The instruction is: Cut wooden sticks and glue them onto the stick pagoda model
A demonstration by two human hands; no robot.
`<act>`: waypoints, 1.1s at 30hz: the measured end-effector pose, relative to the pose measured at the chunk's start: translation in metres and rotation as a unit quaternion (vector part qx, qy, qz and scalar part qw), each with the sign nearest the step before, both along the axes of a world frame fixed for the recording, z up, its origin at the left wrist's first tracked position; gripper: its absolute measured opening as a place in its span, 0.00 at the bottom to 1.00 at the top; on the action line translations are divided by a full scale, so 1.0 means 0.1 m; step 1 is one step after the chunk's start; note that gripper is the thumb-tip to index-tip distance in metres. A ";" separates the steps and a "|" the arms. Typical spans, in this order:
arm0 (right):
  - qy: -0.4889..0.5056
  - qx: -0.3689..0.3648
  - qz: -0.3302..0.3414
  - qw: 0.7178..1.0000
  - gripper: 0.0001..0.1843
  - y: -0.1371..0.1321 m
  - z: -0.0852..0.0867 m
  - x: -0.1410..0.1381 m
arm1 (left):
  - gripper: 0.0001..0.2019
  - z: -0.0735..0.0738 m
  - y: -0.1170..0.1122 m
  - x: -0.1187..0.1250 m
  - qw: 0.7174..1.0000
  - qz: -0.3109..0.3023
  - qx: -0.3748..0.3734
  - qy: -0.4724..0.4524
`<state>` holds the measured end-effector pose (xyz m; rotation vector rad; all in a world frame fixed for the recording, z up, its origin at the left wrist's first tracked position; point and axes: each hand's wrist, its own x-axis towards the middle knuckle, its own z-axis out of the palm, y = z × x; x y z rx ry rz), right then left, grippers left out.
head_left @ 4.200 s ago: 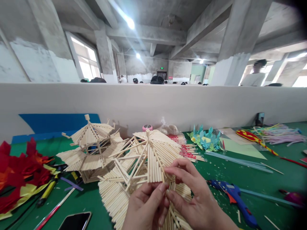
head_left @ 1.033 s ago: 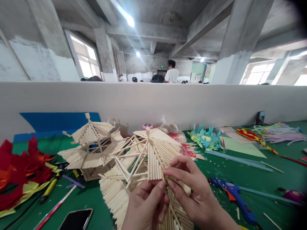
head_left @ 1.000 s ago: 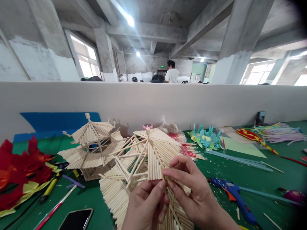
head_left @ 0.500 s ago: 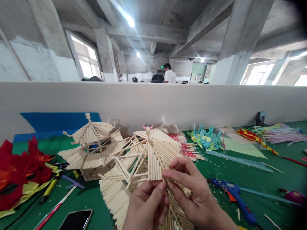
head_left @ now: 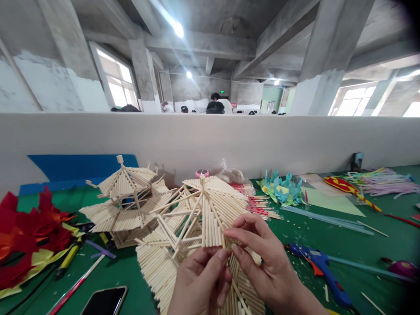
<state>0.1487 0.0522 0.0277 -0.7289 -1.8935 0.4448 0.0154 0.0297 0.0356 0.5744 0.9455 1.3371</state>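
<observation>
Left hand [head_left: 200,284] and right hand [head_left: 265,267], each grip clamped on the stick roof model [head_left: 197,218] edge

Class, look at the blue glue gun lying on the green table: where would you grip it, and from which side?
Grip the blue glue gun by its handle, coming from above and the right: it lies flat on the green table, nozzle pointing left.

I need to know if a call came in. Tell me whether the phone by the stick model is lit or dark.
Dark. The phone lies face up on the green table, its screen black with only a faint reflection, left of the left hand.
</observation>
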 end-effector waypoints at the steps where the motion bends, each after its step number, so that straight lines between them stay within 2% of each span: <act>1: 0.001 -0.002 0.003 1.000 0.18 0.00 0.00 0.00 | 0.13 0.00 0.00 0.00 1.000 0.003 0.000 0.000; 8: 0.009 -0.027 0.024 0.999 0.20 0.02 0.01 -0.02 | 0.12 0.03 0.00 0.02 1.000 0.010 0.002 -0.009; 15: 0.013 -0.028 0.026 0.999 0.21 0.01 0.01 -0.02 | 0.12 0.07 -0.02 0.02 0.997 0.015 -0.053 -0.048; 23: 0.012 -0.025 0.023 0.999 0.20 0.01 0.02 -0.02 | 0.11 0.00 0.01 0.03 0.997 0.002 -0.033 -0.072; 33: 0.012 -0.030 0.020 0.999 0.19 0.02 0.02 -0.03 | 0.12 0.02 0.01 0.04 0.997 0.010 -0.036 -0.067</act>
